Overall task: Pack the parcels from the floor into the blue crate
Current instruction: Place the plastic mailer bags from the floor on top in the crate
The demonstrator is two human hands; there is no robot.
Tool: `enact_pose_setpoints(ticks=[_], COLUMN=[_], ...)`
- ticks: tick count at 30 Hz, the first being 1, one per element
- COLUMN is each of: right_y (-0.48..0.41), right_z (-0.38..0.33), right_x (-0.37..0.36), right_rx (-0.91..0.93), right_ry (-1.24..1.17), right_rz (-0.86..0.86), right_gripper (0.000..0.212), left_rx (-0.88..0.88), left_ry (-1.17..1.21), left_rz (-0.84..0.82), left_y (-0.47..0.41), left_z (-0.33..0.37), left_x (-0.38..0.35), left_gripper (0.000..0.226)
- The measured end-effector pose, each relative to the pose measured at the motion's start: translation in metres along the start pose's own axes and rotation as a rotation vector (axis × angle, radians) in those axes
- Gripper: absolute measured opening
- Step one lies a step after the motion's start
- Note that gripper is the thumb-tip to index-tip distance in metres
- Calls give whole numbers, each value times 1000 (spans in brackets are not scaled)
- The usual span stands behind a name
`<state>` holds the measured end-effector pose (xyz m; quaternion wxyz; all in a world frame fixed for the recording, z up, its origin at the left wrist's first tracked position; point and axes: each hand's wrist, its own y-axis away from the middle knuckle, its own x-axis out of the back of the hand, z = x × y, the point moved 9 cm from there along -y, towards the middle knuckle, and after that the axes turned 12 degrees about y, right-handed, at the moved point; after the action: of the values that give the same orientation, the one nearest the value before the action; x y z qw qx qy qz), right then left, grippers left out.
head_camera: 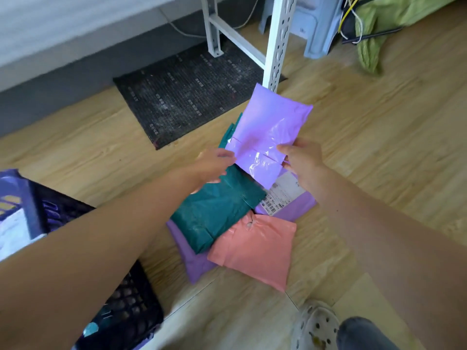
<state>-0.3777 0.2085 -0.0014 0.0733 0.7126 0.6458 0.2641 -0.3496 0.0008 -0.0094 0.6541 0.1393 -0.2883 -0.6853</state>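
Note:
A purple parcel [270, 127] is lifted above a pile on the wooden floor. My right hand [303, 160] grips its lower right edge. My left hand [214, 165] touches its lower left edge, fingers curled around it. Under it lie a teal parcel [217, 210], a pink parcel [255, 251], a purple parcel with a white label [285, 198] and another purple parcel [194, 263] at the bottom. The blue crate [131, 314] stands at the lower left, partly hidden by my left arm, with some parcels inside.
A white metal rack leg [278, 41] stands just behind the pile on a dark mat [187, 92]. A grey stool [316, 26] and green cloth [394, 16] lie at the back right. My shoe [316, 324] is at the bottom right.

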Motion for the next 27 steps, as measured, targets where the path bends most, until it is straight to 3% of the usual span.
enact_pose_setpoints(ticks=[4, 9, 15, 18, 27], right_y=[49, 137, 245, 294, 389], right_z=[-65, -137, -185, -199, -203], right_x=[2, -7, -30, -47, -138], right_rx=[206, 534, 860, 1015, 1340], right_ry=[184, 508, 723, 844, 990], right_rz=[25, 78, 179, 225, 156], right_gripper=[7, 37, 24, 7, 20], left_rx=[22, -47, -77, -74, -47], left_ry=[227, 523, 527, 515, 642], left_rz=[44, -120, -66, -14, 204], left_y=[53, 144, 233, 270, 347], left_z=[44, 104, 118, 107, 33], left_x=[30, 48, 96, 121, 209], left_gripper=[31, 40, 52, 44, 8])
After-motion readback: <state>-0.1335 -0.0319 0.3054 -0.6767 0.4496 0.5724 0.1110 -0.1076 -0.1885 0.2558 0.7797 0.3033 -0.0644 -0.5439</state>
